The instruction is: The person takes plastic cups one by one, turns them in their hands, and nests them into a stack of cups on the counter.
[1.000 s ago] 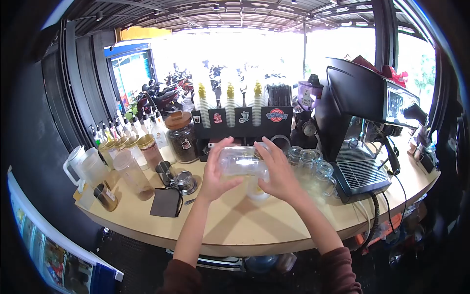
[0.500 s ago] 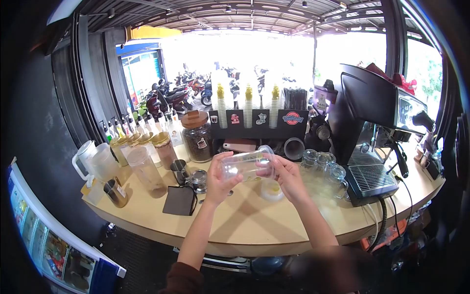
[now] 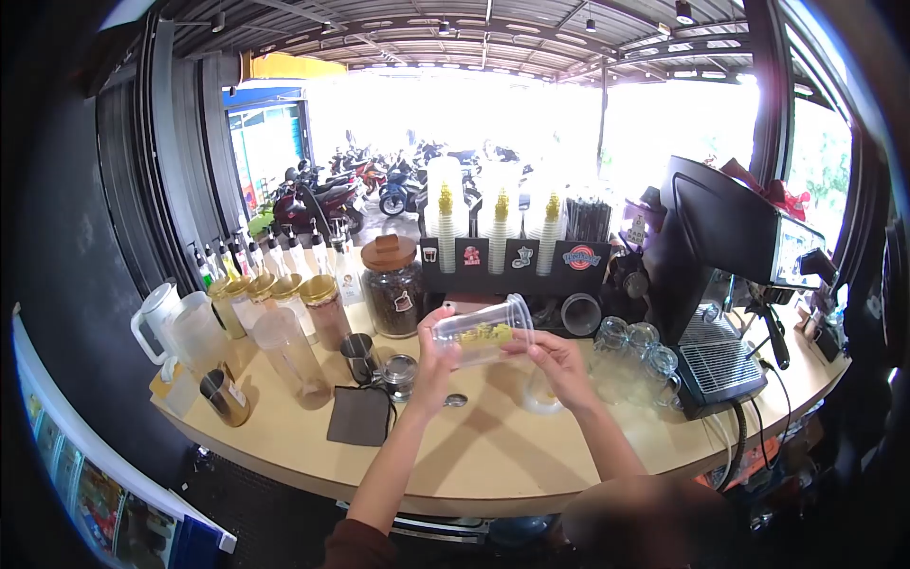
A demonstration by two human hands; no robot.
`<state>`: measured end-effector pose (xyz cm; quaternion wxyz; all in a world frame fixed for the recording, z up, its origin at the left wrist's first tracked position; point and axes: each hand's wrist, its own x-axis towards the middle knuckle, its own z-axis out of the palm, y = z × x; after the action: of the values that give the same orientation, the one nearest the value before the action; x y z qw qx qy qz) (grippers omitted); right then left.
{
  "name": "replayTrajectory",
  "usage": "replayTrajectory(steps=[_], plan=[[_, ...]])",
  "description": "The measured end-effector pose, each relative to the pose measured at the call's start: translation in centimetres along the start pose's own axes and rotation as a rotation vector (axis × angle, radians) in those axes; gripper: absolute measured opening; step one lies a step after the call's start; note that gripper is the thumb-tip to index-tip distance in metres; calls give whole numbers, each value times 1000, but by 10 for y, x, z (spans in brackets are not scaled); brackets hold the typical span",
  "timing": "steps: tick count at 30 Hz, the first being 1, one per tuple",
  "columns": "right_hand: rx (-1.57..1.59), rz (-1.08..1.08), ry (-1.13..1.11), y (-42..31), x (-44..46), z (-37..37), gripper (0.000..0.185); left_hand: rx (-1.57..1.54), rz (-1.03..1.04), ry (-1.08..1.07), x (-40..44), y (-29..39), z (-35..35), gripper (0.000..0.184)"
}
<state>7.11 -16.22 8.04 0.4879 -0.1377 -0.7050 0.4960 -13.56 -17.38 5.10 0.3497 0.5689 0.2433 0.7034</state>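
Note:
A clear plastic cup (image 3: 485, 334) with yellow print lies sideways in the air above the counter, its rim to the right and slightly raised. My left hand (image 3: 436, 368) is closed around the base end of it. With the fingers and thumb of my right hand (image 3: 561, 368) I grip the cup near its rim. Below, close to the right hand, stands another clear plastic cup (image 3: 543, 398), partly hidden by that hand. A spoon (image 3: 456, 400) rests on the counter near my left wrist, by a glass jar with a metal lid (image 3: 399, 372).
The wooden counter (image 3: 493, 455) curves across the view. Pitchers, canisters and syrup bottles line its left side, near a dark cloth pouch (image 3: 359, 415). A coffee bean jar (image 3: 392, 294) and a cup holder (image 3: 507, 275) stand behind. Glass mugs (image 3: 654, 375) and an espresso machine (image 3: 725, 351) are right.
The cup has turned in my hands, so its yellow print now faces me. My right fingers have shifted lower along the rim side. The camera view has tilted up a little.

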Motion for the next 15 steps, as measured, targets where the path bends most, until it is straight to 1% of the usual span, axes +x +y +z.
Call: replayTrajectory(steps=[1,2,4,5,7,11,13,15], plan=[[60,19,32,-1,3,-2,37,19,47,-14,2,5,2,58],[59,13,34,-2,6,-2,37,20,51,-20,6,7,0,58],[258,103,50,-6,8,-2,38,-34,-83,-129,6,8,-5,65],[258,104,54,-9,9,0,38,-36,-86,-132,7,6,-6,65],[258,134,198,-15,10,9,39,-229,-109,-145,8,-1,-8,68],[192,152,195,-19,7,12,38,-226,-68,-154,8,-10,-11,71],[73,71,177,-17,5,13,37,-272,-75,-155,7,-10,-12,71],[62,53,182,-19,2,16,36,-273,-76,-144,6,-12,-11,74]])
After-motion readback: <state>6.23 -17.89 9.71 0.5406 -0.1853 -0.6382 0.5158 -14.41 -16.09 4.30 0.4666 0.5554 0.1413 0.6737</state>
